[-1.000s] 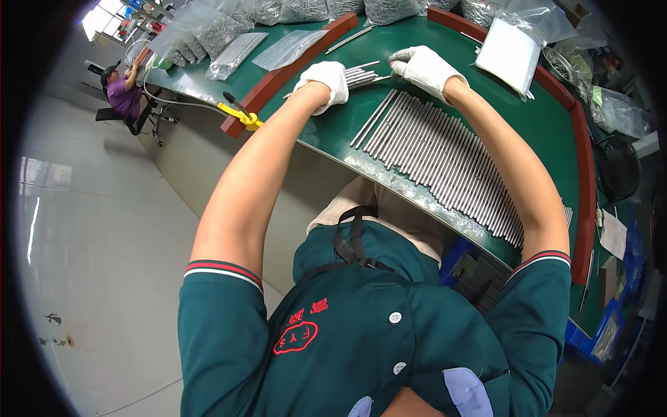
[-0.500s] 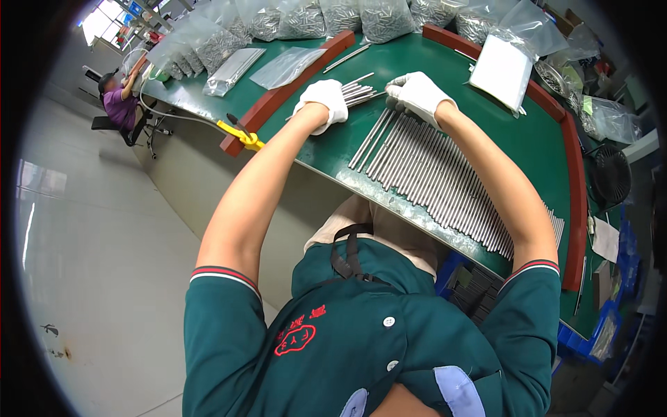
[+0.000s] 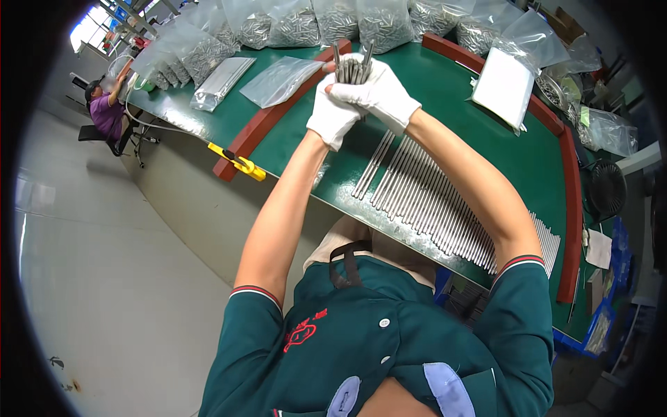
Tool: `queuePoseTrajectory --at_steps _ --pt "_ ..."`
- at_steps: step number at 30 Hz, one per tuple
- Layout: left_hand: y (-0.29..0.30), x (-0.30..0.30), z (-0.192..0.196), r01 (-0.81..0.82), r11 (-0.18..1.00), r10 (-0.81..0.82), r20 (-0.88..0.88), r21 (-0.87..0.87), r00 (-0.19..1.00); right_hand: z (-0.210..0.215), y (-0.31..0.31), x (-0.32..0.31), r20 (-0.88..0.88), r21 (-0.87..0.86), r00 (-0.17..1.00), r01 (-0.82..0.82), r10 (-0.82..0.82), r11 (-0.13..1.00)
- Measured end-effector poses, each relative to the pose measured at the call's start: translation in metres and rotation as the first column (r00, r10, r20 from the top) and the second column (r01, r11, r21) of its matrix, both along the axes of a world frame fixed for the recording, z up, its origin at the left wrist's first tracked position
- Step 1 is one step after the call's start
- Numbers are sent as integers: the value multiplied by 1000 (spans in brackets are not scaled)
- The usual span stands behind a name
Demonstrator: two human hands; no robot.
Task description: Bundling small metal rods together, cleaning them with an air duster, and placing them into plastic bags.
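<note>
Both of my hands wear white gloves and meet above the green table [image 3: 299,149]. My left hand [image 3: 333,119] and my right hand [image 3: 386,94] are closed together round a bundle of thin metal rods [image 3: 353,71]. The rods' ends stick up above the gloves, a couple of them higher than the others. Below my right forearm, many similar rods [image 3: 434,198] lie side by side in a slanting row along the table's near edge. To the left of that row, a couple of rods [image 3: 373,165] lie slightly apart.
Red-brown bars [image 3: 253,139] border the work area on the left, with another bar [image 3: 571,208] on the right. A yellow clamp-like tool [image 3: 237,162] sits at the front edge. Filled plastic bags [image 3: 382,24] line the back. A white tray-like item [image 3: 501,90] lies right. A person [image 3: 105,111] sits far left.
My hands were apart, the left holding rods and the right at the top of the row. Now they are together farther back, with the bundle turned upright between them.
</note>
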State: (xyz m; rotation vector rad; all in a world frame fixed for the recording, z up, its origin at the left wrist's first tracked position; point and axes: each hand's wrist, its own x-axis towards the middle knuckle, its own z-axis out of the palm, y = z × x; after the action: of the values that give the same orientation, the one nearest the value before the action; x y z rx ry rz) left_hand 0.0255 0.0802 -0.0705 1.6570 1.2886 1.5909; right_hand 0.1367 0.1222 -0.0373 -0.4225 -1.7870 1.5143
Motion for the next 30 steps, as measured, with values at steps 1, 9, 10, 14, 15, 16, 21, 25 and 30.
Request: queuePoseTrajectory --at_steps 1,9,10,14,15,16,21,25,30 --pt "-1 1 -8 36 999 -36 75 6 996 -7 4 1 72 24 997 -6 5 1000" --pt "-5 6 -24 128 990 -98 356 -62 929 -7 4 2 102 -60 986 -127 132 990" --pt "-5 7 -31 101 994 -85 319 -34 944 -10 3 2 130 24 989 -68 64 997" --pt "-10 5 -41 225 974 -188 554 2 811 -12 -17 -6 84 149 990 96 -109 984" --pt "-12 8 -37 235 972 -178 619 -10 765 -11 -20 -3 120 146 984 114 -132 983" --pt "-10 4 -32 189 982 -168 387 -17 907 -8 -18 -4 120 148 983 120 -138 982" --pt "-24 -7 -12 287 948 -242 270 -138 932 -6 -15 6 50 -29 996 -71 72 997" --pt "-22 -3 -14 294 953 -259 311 -69 914 -1 -4 14 209 51 972 -126 112 991" --pt "-22 -5 -13 259 955 -225 214 -145 950 12 -2 16 220 62 954 -223 204 973"
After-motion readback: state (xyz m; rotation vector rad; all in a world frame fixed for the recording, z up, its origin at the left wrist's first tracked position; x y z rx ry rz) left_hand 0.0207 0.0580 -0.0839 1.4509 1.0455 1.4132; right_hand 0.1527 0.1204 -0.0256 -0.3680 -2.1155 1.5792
